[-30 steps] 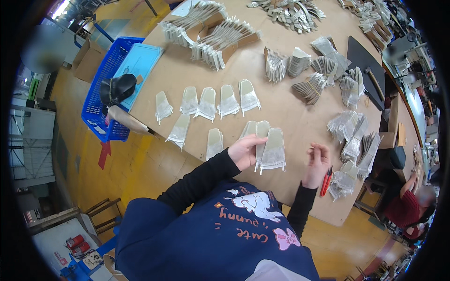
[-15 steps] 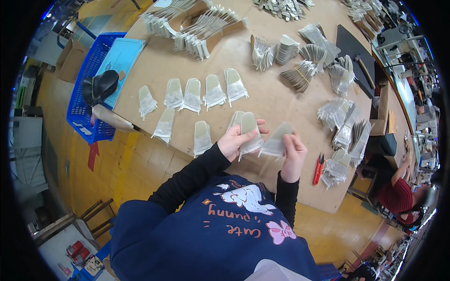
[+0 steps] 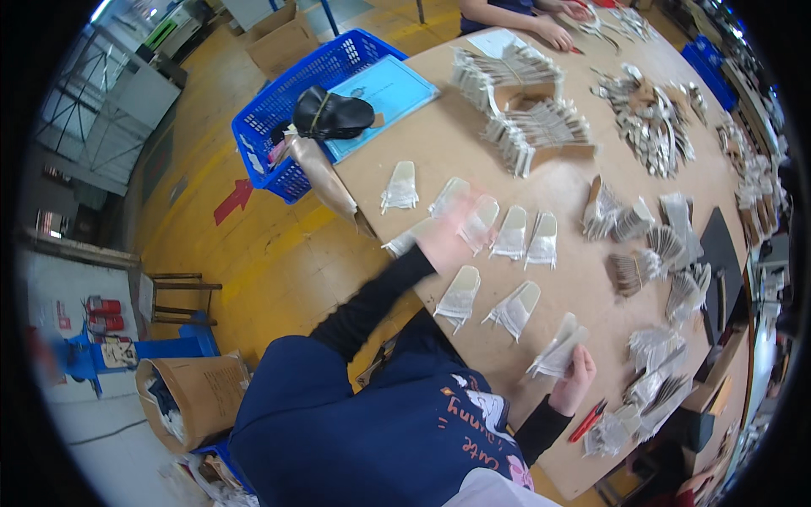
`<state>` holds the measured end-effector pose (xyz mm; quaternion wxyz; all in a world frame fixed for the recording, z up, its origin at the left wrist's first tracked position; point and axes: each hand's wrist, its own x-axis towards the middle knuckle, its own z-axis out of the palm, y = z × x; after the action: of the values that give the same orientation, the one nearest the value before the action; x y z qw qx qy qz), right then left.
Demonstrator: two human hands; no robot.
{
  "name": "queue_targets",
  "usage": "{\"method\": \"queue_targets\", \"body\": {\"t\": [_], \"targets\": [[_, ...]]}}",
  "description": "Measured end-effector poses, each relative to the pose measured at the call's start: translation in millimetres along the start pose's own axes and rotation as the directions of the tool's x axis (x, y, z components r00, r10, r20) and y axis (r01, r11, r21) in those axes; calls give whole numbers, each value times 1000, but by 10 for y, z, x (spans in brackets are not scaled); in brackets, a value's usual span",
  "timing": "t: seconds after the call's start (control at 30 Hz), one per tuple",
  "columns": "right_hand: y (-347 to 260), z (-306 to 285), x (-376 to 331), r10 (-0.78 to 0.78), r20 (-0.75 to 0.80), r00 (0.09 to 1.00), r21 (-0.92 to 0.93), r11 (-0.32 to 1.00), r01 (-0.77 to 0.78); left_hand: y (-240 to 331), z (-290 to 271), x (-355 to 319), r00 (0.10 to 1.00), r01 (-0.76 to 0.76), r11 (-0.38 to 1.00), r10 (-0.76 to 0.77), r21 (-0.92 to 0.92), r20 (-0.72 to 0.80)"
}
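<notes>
My right hand [image 3: 577, 380], near the table's front edge, pinches pale tongue-shaped pieces [image 3: 554, 348] that look like two overlapping layers. My left hand [image 3: 452, 241] is smeared by motion above the left part of the table. It reaches over a row of similar pieces, partly covering one tongue-shaped piece [image 3: 480, 221]. Its fingers are too blurred to read. Between my hands lie another tongue-shaped piece [image 3: 514, 311] and a small stack [image 3: 459, 296]. More of them, rounded at the top with whitish, stringy lower ends, lie farther off, such as a single piece [image 3: 400, 188] at the left.
Red snips [image 3: 589, 421] lie right of my right hand, beside bundled pieces [image 3: 612, 431]. A blue basket [image 3: 296, 182] with a black tied bundle [image 3: 332, 114] stands at the table's left edge. Large tied stacks [image 3: 536, 135] sit farther back, near a co-worker's hand [image 3: 553, 35].
The view has turned leftward. My left hand has let go of its piece and moved left over the laid-out row. My right hand still holds pieces, now lower, near the table edge.
</notes>
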<state>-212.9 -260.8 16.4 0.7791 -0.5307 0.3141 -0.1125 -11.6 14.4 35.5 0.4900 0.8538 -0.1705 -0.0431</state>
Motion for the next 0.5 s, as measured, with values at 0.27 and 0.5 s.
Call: {"method": "queue_targets", "body": {"t": [0.27,0.5], "targets": [[231,-392,342,-107,-171,979,-186,980,75,-1465,-2242,798,834,526,457,-112,717,-540],[411,-306,406,-270,-236,934,-322,928,187,-2137,-2831,909,929,238,679,50,695,-366]]}}
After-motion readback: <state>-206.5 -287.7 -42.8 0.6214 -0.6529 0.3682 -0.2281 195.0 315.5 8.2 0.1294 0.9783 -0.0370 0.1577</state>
